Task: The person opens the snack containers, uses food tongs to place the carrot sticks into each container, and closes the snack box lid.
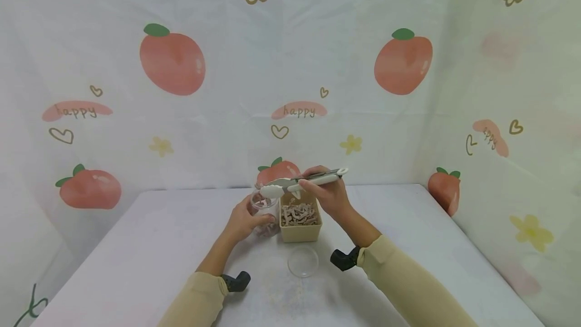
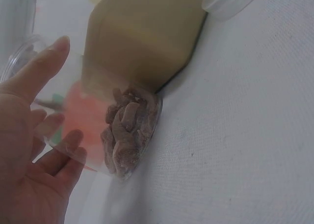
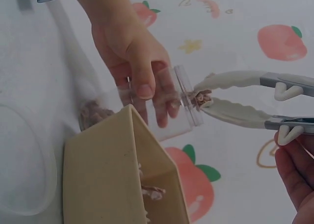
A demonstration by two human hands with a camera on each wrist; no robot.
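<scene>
A clear jar [image 1: 268, 211] stands on the table with my left hand [image 1: 240, 222] wrapped around its side, thumb toward me. Brownish, twisted dried strips [image 2: 128, 131] lie at the jar's bottom. My right hand [image 1: 330, 195] grips white-and-grey tongs [image 1: 320, 179] by the handles, above the box. In the right wrist view, the tongs' scalloped white tips [image 3: 238, 112] pinch a small clump of strips [image 3: 202, 99] right at the jar's mouth. Beside the jar sits a square beige box [image 1: 300, 235], holding many similar strips [image 1: 298, 213].
A clear round lid [image 1: 303, 262] lies flat on the white tabletop [image 1: 386, 276], nearer me than the box. Behind the table hangs a white fabric backdrop [image 1: 290, 64] printed with fruit. Dark wrist devices [image 1: 346, 259] are worn on both forearms.
</scene>
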